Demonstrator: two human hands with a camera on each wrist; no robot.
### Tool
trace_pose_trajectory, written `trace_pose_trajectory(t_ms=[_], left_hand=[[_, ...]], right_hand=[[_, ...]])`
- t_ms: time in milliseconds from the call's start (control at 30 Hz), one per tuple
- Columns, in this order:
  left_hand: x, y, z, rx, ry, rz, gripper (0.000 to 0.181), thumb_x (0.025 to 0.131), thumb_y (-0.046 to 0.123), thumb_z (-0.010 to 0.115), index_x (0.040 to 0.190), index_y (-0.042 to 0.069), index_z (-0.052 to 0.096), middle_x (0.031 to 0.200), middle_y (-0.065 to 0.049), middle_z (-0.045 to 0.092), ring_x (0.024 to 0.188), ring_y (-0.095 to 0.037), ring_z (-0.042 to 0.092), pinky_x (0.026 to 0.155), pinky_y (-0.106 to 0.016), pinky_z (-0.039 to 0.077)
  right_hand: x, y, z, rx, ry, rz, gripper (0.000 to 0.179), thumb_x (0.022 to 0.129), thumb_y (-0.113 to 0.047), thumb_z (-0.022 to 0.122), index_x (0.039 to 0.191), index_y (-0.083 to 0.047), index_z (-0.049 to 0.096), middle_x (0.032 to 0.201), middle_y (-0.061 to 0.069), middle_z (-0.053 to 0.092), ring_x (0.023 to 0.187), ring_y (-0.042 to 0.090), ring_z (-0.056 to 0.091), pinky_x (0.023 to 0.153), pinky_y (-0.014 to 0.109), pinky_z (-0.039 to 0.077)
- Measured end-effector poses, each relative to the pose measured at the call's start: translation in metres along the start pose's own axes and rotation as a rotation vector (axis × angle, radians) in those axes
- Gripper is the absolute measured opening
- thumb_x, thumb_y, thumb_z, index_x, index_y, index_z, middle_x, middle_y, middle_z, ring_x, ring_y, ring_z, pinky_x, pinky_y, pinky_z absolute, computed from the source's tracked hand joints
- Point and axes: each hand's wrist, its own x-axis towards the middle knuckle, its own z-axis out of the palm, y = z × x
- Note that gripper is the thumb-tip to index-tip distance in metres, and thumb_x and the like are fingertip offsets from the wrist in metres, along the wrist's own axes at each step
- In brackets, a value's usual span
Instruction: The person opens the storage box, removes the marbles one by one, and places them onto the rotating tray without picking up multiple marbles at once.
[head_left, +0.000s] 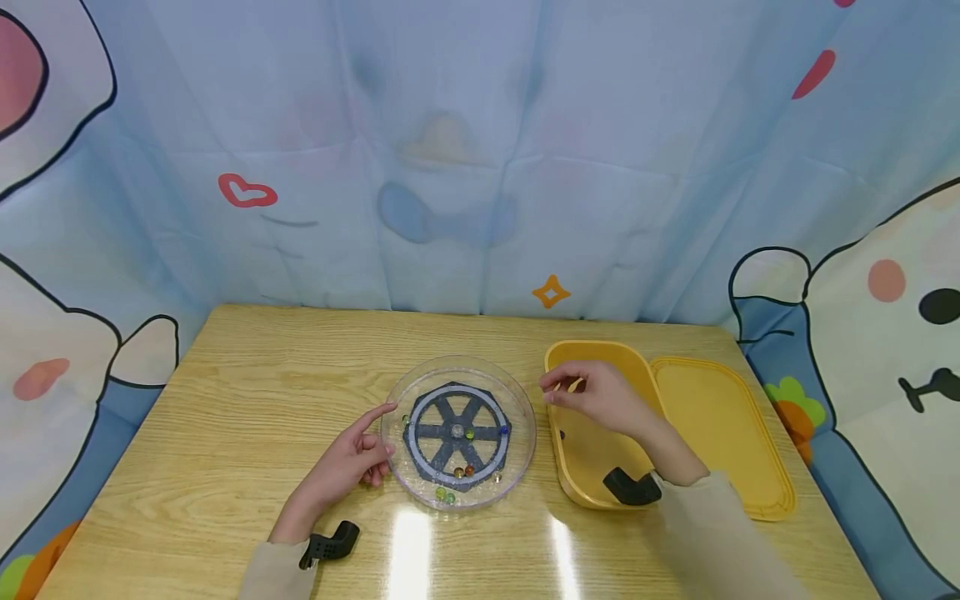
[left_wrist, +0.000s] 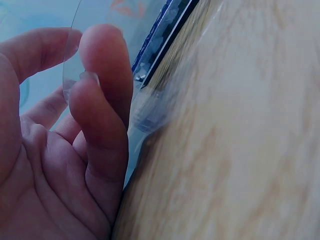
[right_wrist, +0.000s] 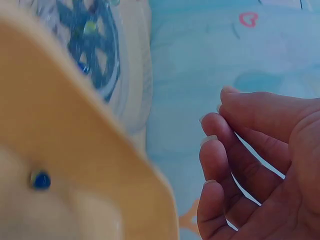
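Observation:
My left hand [head_left: 348, 457] is at the left side of a round clear dish [head_left: 522, 467], its index finger reaching onto the rim and its thumb against the side. In the left wrist view, the thumb [left_wrist: 105, 65] lies close in front of the clear wall. Several glass marbles lie in the dish, among them a green one [head_left: 470, 434], a blue one [head_left: 505, 430] and an orange-brown one [head_left: 469, 471]. My right hand [head_left: 600, 396] hovers over the left part of a yellow bin [head_left: 600, 497], fingers loosely bent, nothing visible between them. A dark blue marble [right_wrist: 41, 180] lies in the bin.
A dark six-spoked wheel shape with a pale ring [head_left: 420, 454] shows in or beneath the dish. Right of the bin lies a flat yellow lid [head_left: 731, 442]. All stand on a wooden table [head_left: 247, 400], with a patterned blue curtain [head_left: 465, 167] behind.

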Motion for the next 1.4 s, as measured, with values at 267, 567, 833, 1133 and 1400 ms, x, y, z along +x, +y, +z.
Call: trace_pose_trajectory(t_ms=[267,567,833,1133,1400], left_hand=[[-0.001,0.002,0.000,0.007,0.005,-0.009,0.066,0.100,0.011,0.059,0.158,0.019,0.028,0.075,-0.011,0.061,0.058,-0.014,0.056,0.054,-0.027,0.051],[-0.001,0.000,0.000,0.016,0.001,-0.002,0.066,0.101,0.013,0.060,0.158,0.018,0.027,0.075,-0.010,0.061,0.058,-0.014,0.056,0.054,-0.027,0.050],[-0.001,0.001,0.000,0.012,0.008,-0.011,0.066,0.100,0.012,0.061,0.157,0.019,0.029,0.075,-0.011,0.060,0.058,-0.015,0.056,0.054,-0.026,0.051],[0.000,0.002,0.000,0.012,0.003,-0.006,0.066,0.100,0.011,0.060,0.157,0.018,0.029,0.075,-0.012,0.060,0.058,-0.015,0.057,0.054,-0.026,0.051],[0.000,0.000,-0.001,0.028,0.004,-0.006,0.064,0.101,0.010,0.058,0.158,0.019,0.028,0.077,-0.013,0.061,0.059,-0.014,0.057,0.054,-0.027,0.050]], right_hand=[[-0.004,0.025,-0.011,0.002,-0.009,0.041,0.015,0.092,-0.014,0.074,0.103,-0.004,0.075,0.096,0.001,0.071,0.083,0.019,0.060,0.069,0.029,0.051],[-0.003,0.045,-0.012,0.022,-0.121,0.134,0.013,0.089,-0.004,0.073,0.101,-0.004,0.074,0.090,0.001,0.071,0.081,0.018,0.061,0.066,0.027,0.051],[0.001,0.056,-0.005,0.121,-0.277,0.205,0.019,0.087,-0.006,0.075,0.104,0.003,0.071,0.093,0.008,0.071,0.084,0.022,0.066,0.075,0.029,0.055],[0.001,0.065,0.003,0.048,-0.342,0.132,0.014,0.080,0.000,0.077,0.093,0.001,0.071,0.082,0.003,0.069,0.072,0.013,0.062,0.067,0.025,0.052],[0.002,0.068,0.007,-0.026,-0.342,0.119,0.015,0.076,-0.002,0.082,0.085,-0.003,0.070,0.074,-0.001,0.063,0.067,0.011,0.053,0.062,0.024,0.047]])
